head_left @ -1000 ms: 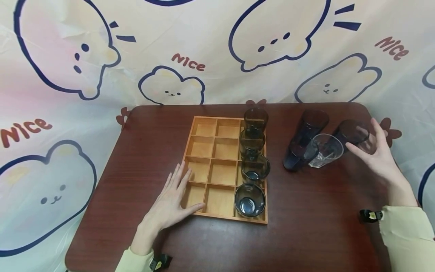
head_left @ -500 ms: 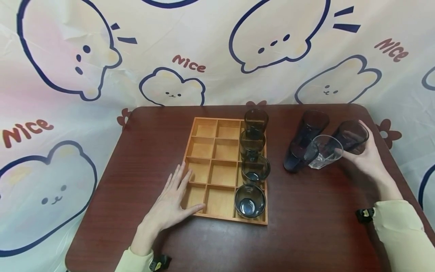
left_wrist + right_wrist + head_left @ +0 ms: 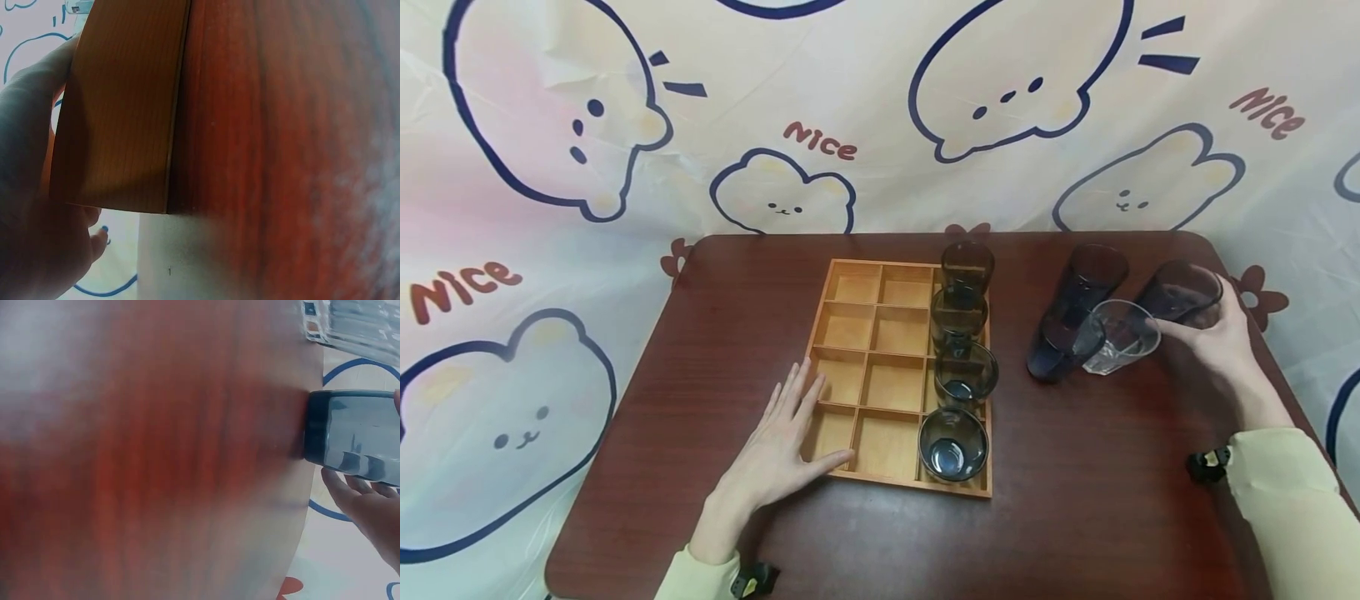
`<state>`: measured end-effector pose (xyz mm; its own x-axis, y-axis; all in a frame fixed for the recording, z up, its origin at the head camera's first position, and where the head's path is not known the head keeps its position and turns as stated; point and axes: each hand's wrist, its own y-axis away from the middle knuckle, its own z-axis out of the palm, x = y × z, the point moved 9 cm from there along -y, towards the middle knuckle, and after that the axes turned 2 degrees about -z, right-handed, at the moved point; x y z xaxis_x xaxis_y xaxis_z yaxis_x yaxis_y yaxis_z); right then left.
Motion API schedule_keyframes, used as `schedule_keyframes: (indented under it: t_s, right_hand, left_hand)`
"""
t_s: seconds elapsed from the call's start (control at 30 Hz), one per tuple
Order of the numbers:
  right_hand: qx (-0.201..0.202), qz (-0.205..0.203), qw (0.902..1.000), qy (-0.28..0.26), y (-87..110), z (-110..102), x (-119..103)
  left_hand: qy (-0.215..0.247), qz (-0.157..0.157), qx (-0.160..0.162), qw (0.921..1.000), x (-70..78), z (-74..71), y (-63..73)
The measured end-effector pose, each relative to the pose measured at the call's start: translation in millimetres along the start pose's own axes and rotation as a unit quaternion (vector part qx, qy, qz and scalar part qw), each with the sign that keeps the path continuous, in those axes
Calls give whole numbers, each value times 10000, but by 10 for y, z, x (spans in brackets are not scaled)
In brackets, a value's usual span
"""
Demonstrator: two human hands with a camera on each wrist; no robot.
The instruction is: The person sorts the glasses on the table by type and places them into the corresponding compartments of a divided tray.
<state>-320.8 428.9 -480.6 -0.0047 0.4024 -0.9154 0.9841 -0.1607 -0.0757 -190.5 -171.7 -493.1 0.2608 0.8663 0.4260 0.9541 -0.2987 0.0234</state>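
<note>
My right hand [image 3: 1221,337] grips a dark tinted drinking glass [image 3: 1180,292] at the far right of the table, thumb on its near side and fingers around the right. In the right wrist view this glass [image 3: 356,434] stands with its base close to the tabletop. A clear glass [image 3: 1120,337] is just left of the thumb. My left hand [image 3: 778,437] rests with straight, spread fingers on the left edge of a divided wooden tray [image 3: 891,442]. The left wrist view shows the tray's side wall [image 3: 119,112] beside that hand.
Along the tray's right column stand several smoky glasses [image 3: 953,446]. Two more dark glasses [image 3: 1090,275] stand left of the clear one, close together. A patterned cloth [image 3: 880,100] hangs behind the brown table [image 3: 1075,517].
My right hand has come in leftward from the table's right side and closed around the dark glass, which has shifted slightly right. The left hand has stayed on the tray.
</note>
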Motion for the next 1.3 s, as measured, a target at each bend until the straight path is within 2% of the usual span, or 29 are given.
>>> schedule_keyframes:
  t_s: [0.1,0.33,0.47,0.57,0.8,0.93,1.2,1.3]
  right_hand:
    - [30,140,9998,106,-20,-43,6]
    - [154,429,9989,-96,-57,-165,-57]
    - [305,334,9965,-710,-104,-230,-177]
    - [381,256,9910,-1256,-143,-274,-274]
    - [543,144,9841,-1685,-267,-333,-545]
    - [491,60,9801,-1923,-356,-281,-737]
    - [253,-482,9560,-2881,-450,-28,-1177]
    - [182,-631,9549,-2895,-464,100,-1350]
  left_hand:
    - [6,3,-7,10000,6,0,-4]
    - [4,23,19,10000,23,-18,-11]
    - [-13,42,47,10000,29,-28,-12]
    - [-16,77,100,9999,36,-40,-10]
    - [13,92,132,9999,33,-45,-3]
    - [38,49,88,9999,18,-32,-3]
    - [122,-47,-24,9999,-7,5,0]
    - [119,-46,-44,9999,-7,9,5]
